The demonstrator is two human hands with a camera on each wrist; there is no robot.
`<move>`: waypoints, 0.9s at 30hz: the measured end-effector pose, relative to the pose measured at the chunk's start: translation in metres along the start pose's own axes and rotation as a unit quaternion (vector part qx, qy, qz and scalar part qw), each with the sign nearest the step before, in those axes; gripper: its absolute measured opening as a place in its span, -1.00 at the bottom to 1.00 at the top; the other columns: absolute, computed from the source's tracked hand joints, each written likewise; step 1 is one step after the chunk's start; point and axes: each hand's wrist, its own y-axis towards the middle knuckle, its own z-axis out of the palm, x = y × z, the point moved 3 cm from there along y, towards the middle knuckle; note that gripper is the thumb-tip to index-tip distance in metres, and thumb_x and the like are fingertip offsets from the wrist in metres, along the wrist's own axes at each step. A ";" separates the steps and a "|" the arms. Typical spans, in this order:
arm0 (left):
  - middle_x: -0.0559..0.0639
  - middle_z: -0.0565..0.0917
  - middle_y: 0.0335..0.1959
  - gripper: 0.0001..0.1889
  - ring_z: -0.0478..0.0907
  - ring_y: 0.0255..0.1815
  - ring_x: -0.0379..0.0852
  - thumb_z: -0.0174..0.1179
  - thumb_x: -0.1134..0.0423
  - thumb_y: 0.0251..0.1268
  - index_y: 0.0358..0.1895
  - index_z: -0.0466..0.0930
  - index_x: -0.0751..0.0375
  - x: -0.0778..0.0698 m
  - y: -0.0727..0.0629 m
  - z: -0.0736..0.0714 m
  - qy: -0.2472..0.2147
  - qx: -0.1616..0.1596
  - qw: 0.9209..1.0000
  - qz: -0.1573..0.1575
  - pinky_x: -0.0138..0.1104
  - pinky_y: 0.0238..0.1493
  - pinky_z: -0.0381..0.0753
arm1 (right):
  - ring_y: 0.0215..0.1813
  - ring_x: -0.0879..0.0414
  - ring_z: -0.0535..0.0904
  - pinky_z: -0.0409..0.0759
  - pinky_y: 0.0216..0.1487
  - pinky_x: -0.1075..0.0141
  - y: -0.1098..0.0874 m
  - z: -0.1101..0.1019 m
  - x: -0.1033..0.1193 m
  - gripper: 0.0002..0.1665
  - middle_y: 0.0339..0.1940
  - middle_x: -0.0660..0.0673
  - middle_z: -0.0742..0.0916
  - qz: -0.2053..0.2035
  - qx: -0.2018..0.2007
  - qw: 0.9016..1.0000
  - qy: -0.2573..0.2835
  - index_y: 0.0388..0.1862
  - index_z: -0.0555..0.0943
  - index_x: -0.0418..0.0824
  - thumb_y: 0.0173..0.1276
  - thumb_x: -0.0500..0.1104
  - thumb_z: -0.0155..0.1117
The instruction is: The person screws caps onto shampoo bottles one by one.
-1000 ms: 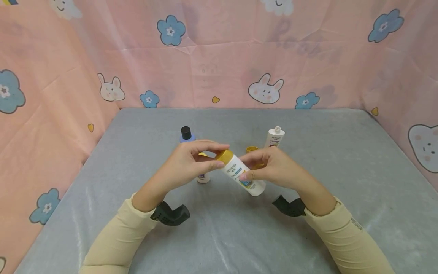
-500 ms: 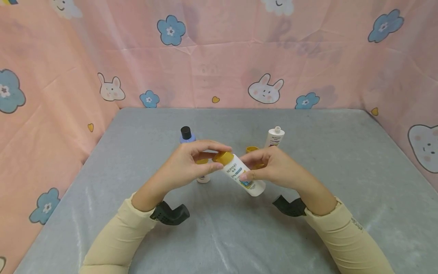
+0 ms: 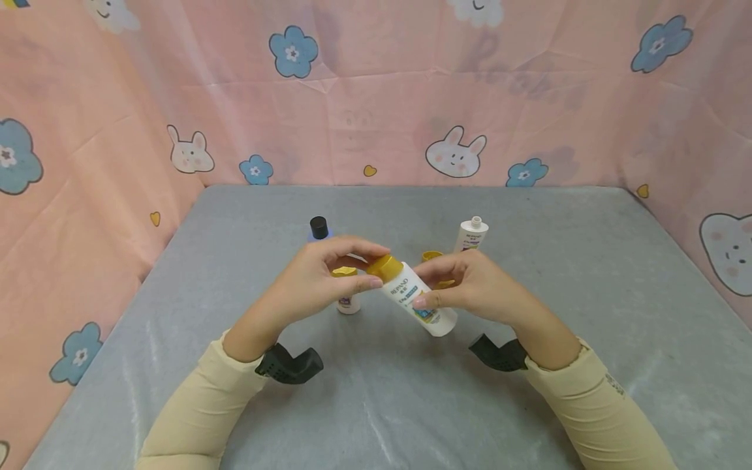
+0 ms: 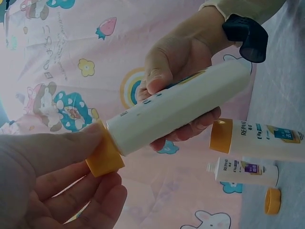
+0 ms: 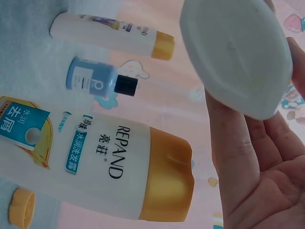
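Observation:
My right hand (image 3: 470, 286) grips the body of a white shampoo bottle (image 3: 409, 292), which is held tilted above the table with its top end toward the left. The thumb lies on the printed front and the fingers are behind it. At that top end, my left hand (image 3: 317, 277) pinches the gold cap (image 4: 105, 155) between thumb and fingers. In the left wrist view the cap sits right against the bottle's shoulder. Only the white base (image 5: 240, 52) of this bottle faces the right wrist view.
Beyond the hands stand a blue bottle with a black cap (image 5: 93, 78), a small gold-capped bottle (image 3: 348, 302) and an uncapped white bottle (image 3: 472, 235). Close to the right hand is another gold-capped shampoo bottle (image 5: 102, 162). A loose gold cap (image 4: 272, 201) lies on the grey table (image 3: 376, 418).
My left hand has shifted slightly left and its fingers have moved on the gold cap, exposing more of the small bottle's cap behind. My right hand and the gripped bottle stay nearly still.

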 end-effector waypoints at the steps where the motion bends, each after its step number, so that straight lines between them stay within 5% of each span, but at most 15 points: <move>1: 0.07 0.71 0.07 -0.65 0.66 0.04 -0.10 0.37 0.40 0.21 0.09 0.66 0.27 0.000 0.000 0.000 0.001 0.001 1.000 -0.002 -0.30 0.13 0.68 | -0.21 0.09 0.73 0.74 -0.14 0.19 0.000 0.000 0.000 -0.61 -0.17 -0.22 0.79 0.000 0.001 1.000 0.003 0.01 0.70 -0.36 0.19 -0.28 0.48; 17: 0.12 0.67 0.17 -0.60 0.63 0.16 -0.08 0.33 0.49 0.22 0.15 0.62 0.32 -0.001 -0.001 0.001 0.001 0.025 0.999 0.037 -0.27 0.26 0.62 | -0.21 0.10 0.72 0.74 -0.15 0.19 -0.002 0.000 0.002 -0.58 -0.16 -0.21 0.80 -0.007 0.012 1.000 0.008 0.02 0.69 -0.39 0.20 -0.23 0.49; 22: 0.03 0.57 0.30 -0.34 0.53 0.32 -0.07 0.46 0.41 0.08 0.33 0.48 0.22 -0.001 -0.001 -0.003 -0.003 0.005 1.000 -0.015 -0.33 0.36 0.51 | -0.21 0.10 0.72 0.73 -0.16 0.19 -0.001 0.001 0.003 -0.60 -0.18 -0.21 0.80 -0.004 0.000 1.000 0.006 0.01 0.69 -0.38 0.20 -0.26 0.49; 27: -0.08 0.65 0.16 -0.41 0.62 0.17 -0.13 0.47 0.18 0.14 0.27 0.53 0.06 0.003 -0.001 -0.004 -0.003 -0.030 0.992 -0.123 -0.27 0.22 0.63 | -0.21 0.11 0.72 0.72 -0.14 0.20 -0.001 0.001 0.002 -0.58 -0.18 -0.20 0.80 0.006 -0.019 1.000 -0.005 0.02 0.70 -0.34 0.16 -0.27 0.51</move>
